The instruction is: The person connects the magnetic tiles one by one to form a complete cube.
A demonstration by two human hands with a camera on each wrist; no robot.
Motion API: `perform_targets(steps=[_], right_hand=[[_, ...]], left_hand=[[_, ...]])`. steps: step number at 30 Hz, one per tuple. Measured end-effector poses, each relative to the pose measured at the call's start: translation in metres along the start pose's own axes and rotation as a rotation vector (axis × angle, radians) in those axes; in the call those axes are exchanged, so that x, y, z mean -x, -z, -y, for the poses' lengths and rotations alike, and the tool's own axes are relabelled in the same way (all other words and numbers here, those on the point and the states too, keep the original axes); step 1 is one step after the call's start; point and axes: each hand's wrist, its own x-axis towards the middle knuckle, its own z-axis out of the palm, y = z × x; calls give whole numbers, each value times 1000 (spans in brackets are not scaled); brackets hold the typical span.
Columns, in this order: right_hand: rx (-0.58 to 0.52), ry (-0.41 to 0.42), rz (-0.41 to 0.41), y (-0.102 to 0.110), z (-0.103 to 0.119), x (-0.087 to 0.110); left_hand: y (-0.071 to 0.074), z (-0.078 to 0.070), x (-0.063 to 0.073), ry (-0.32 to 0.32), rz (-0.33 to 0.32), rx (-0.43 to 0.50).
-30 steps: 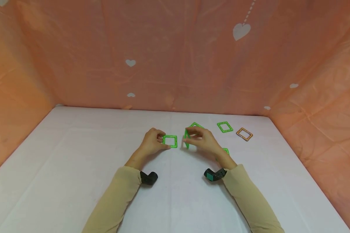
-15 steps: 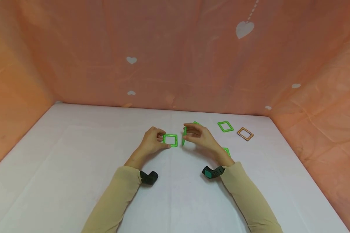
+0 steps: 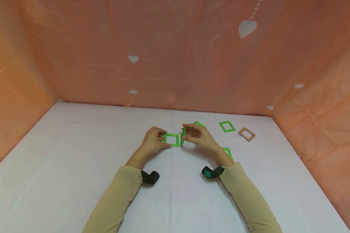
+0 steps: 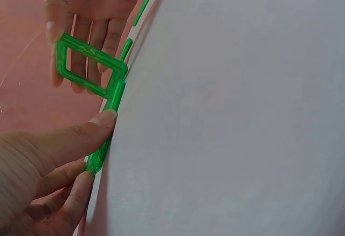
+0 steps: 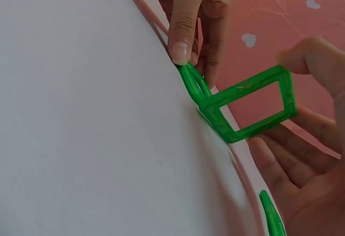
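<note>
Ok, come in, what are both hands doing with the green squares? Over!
Left hand grips flat green square frame. Right hand holds second green frame on edge beside it; contact unclear. Nothing else seen between them.

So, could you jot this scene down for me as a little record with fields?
Left hand: holds a green square frame, roughly flat
Right hand: holds a second green frame, nearly upright
Held frames touching: cannot tell
Loose frames: three green frames, one orange frame, on the white tabletop
Backdrop: orange sheet with white hearts

Hands (image 3: 151,142) (image 3: 202,137) hold green frames (image 3: 177,140) (image 3: 183,137) (one nearly upright).
</note>
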Motion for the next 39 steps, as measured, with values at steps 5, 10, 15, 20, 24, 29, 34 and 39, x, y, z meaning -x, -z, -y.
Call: perform_targets(steps=[5, 10, 15, 20, 24, 29, 34, 39], right_hand=[[-17, 0, 17, -1, 1, 1], [-45, -20, 28, -1, 1, 2], [-27, -62, 30, 2, 2, 3], [-11, -74, 22, 2, 3, 6], [-22, -69, 25, 3, 3, 7], [-33, -61, 14, 5, 2, 10], [-37, -53, -11, 8, 3, 10], [-53, -32, -18, 10, 2, 9]], left_hand=[[-1, 0, 0, -6, -4, 4], [-1, 0, 0, -8, -6, -1], [0, -3, -1, -3, -2, -22], [-1, -3, -1, -6, 3, -34], [-1, -3, 1, 0, 4, -42], [-1, -5, 3, 10, 6, -52], [-1, -8, 5, 8, 0, -61], [1, -12, 7, -12, 20, -92]])
